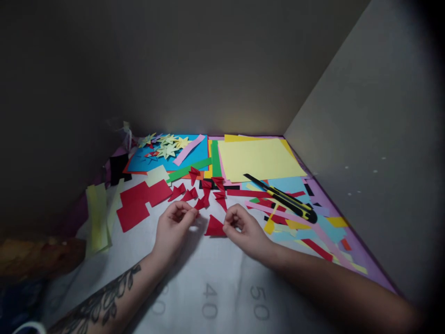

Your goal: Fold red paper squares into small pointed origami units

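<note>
My right hand is closed in a pinch at the right edge of a red folded paper, which shows a pointed top and a flat lower edge. To its left, my left hand has thumb and forefinger pressed together. A speck of red shows at those fingertips, right beside a small red folded paper piece; I cannot make out what they hold. Several more red folded pieces lie just beyond both hands. Flat red paper squares overlap to the left of my left hand.
A black and yellow utility knife lies with its blade out on coloured paper strips at right. Yellow sheets stand behind, beside paper stars on blue paper. Pale strips lie left. Walls enclose the back and right.
</note>
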Demonstrator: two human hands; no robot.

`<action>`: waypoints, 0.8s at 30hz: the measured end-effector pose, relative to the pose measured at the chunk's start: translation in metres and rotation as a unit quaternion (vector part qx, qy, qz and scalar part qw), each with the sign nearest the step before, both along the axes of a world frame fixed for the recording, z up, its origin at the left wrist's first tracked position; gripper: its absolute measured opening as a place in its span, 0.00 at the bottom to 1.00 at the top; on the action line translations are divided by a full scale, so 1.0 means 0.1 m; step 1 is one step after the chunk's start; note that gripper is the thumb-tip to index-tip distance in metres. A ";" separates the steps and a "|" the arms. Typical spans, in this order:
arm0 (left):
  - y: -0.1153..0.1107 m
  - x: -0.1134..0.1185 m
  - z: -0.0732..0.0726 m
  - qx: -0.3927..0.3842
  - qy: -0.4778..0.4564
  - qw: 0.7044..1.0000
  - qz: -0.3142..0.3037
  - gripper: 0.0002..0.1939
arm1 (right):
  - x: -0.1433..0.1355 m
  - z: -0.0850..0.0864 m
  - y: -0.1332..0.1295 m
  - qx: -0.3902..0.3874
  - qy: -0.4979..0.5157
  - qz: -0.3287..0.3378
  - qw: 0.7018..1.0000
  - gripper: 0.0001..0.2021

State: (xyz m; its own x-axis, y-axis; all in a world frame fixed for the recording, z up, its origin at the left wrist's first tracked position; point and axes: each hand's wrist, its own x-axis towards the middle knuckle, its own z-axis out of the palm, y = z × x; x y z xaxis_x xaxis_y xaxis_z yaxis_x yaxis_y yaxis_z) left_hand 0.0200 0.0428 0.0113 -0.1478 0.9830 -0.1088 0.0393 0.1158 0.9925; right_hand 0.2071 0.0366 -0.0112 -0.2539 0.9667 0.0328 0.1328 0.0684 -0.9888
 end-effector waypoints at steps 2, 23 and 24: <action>-0.03 0.01 -0.01 0.003 -0.024 1.000 -0.016 0.10 | -0.01 0.01 0.03 -0.026 0.045 -0.021 0.998 0.06; -0.19 0.00 0.05 0.118 0.207 0.935 -0.264 0.07 | -0.06 0.04 -0.02 0.012 -0.026 0.009 1.000 0.02; -0.18 -0.01 0.05 0.119 0.192 0.936 -0.269 0.07 | -0.04 0.04 -0.02 0.067 -0.042 0.012 0.997 0.03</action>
State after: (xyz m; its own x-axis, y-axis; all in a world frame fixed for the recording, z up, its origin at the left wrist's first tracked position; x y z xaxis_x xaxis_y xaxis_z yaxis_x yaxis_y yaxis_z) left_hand 0.0194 0.0244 0.0162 0.3930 0.9158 0.0822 0.3867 -0.2458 0.8888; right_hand 0.2035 0.0345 -0.0072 -0.2839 0.9486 0.1396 0.2105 0.2037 -0.9561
